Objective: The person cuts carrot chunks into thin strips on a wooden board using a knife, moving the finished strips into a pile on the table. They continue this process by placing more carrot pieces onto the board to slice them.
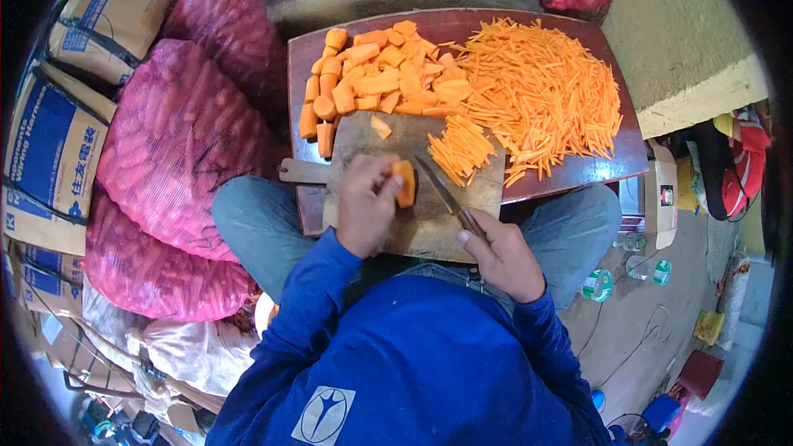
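My left hand, slightly blurred, has its fingers closed at the left side of a peeled carrot piece on the wooden cutting board. In my right hand is a knife, gripped by the handle, its blade pointing up and left, just right of that piece. Beside the blade lies a small pile of carrot sticks. A small carrot offcut rests near the board's upper edge.
Behind the board, the table carries chunky carrot pieces on the left and a large heap of carrot strips on the right. Full pink mesh sacks stand at left. Plastic bottles lie on the floor at right.
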{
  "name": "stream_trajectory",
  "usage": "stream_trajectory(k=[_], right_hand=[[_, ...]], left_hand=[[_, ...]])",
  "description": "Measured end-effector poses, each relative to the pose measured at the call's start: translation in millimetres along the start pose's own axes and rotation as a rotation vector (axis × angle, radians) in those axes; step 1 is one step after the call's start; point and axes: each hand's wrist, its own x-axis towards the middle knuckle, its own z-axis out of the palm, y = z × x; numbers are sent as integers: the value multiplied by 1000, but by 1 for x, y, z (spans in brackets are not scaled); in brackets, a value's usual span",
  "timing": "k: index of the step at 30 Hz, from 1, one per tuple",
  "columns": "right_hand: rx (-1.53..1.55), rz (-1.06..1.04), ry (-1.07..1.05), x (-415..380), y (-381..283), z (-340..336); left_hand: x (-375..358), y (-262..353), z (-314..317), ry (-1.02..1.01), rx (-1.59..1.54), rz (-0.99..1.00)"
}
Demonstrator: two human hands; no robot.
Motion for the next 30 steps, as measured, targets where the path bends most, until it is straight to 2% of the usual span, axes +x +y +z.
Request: stream_trajectory(k=[4, 6, 7, 9, 13, 16, 18, 21, 27, 30], right_hand=[[28, 51, -64, 5, -1, 1], [31, -54, -60, 9, -3, 6], [31, -56, -61, 11, -4, 8], [78, -64, -120, 16, -6, 13], [13, -64, -166, 23, -10, 17], [-98, -147, -112, 18, -7, 18], [-138, -124, -169, 8, -12, 13], [-256, -160, -139, -4, -11, 15], [-343, -50, -187, -17, -22, 7], [-378, -1, -244, 12, -22, 17]], left_hand=[[-41, 10, 1, -116, 54, -12], [-44, 15, -9, -272, 62, 50], [-43, 13, -13, -270, 64, 51], [-42, 10, -20, -400, 138, 209], [-42, -5, -11, -387, 139, 304], [-37, 1, -11, -381, 230, 351], [-34, 5, -13, -402, 293, 391], [-36, 3, -15, -468, 339, 406], [-39, -8, -11, -466, 310, 410], [-39, -9, -11, -425, 302, 428]])
